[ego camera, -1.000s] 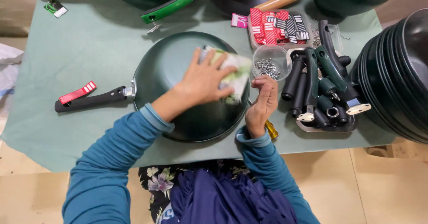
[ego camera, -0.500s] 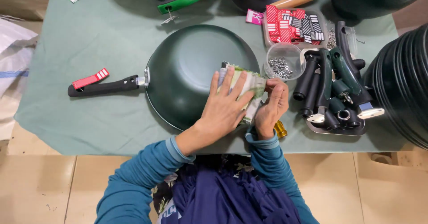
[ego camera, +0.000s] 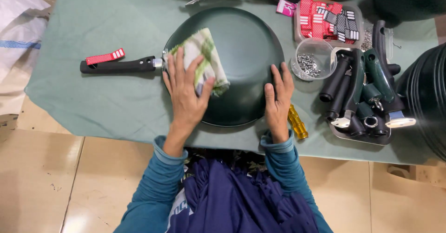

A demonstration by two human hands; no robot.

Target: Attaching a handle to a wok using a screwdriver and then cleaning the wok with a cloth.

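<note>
A dark green wok [ego camera: 241,47] lies upside down on the green-covered table, its black handle [ego camera: 118,66] pointing left with a red striped tag [ego camera: 104,56] on it. My left hand [ego camera: 186,91] presses a green and white cloth [ego camera: 204,59] flat against the wok's left side. My right hand [ego camera: 278,100] rests with fingers spread on the wok's right rim, holding it steady. A yellow screwdriver handle [ego camera: 297,121] lies on the table just right of that wrist.
A tray of black and green handles [ego camera: 362,93] sits to the right, with a clear cup of screws [ego camera: 313,61] and a box of red tags [ego camera: 325,19] behind it. Stacked dark pans [ego camera: 427,93] stand far right. More pans line the far edge.
My left hand has swept the cloth from the wok's right side across to its left side. My right hand stays on the right rim.
</note>
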